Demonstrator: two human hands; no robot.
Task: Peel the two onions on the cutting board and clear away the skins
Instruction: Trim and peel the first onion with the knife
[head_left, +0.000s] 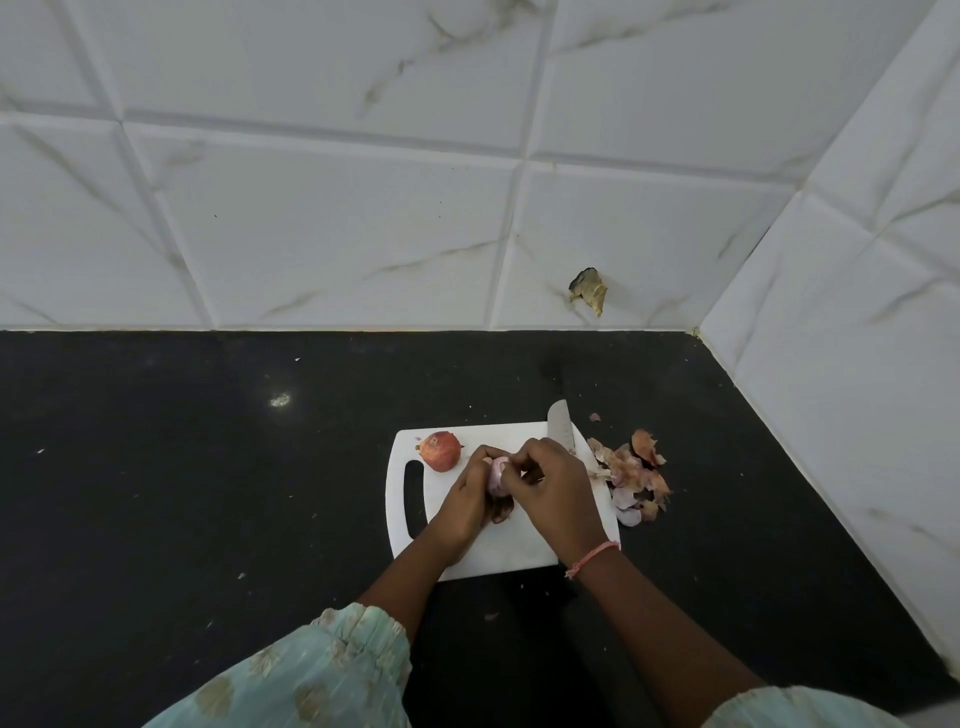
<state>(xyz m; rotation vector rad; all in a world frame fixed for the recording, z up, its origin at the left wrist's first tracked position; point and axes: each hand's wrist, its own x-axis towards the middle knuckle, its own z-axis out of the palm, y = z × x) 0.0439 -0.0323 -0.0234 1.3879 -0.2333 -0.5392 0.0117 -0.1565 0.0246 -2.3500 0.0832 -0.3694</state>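
Head view looks down past my pale green patterned sleeves (311, 670) onto a black speckled countertop (182, 493) that meets a wall of white, marble-veined tiles (322, 218); one tile has a chipped hole (589, 291) with a ragged brown edge. On the counter lies a white plastic cutting board (498, 545), rectangular with rounded corners and a slot handle on its left side. Above its middle, my left hand (465, 506) is curled around a partly peeled onion (496, 475), pale pink and smooth where bare, with a flap of dark papery skin hanging below it. My right hand (553, 491), a pink thread band at the wrist, has its fingers drawn together at the top of that onion, pinching at its skin. The second onion (440, 451), round, reddish and still in its dry skin, sits on the board's far left corner, near my left hand but apart from it. A steel knife blade (560, 423) lies over the board's far right edge, partly hidden by my right hand. Just beside the board on the right, on the counter, lies a loose pile of onion skins (631, 480), crinkled, brown and pinkish.
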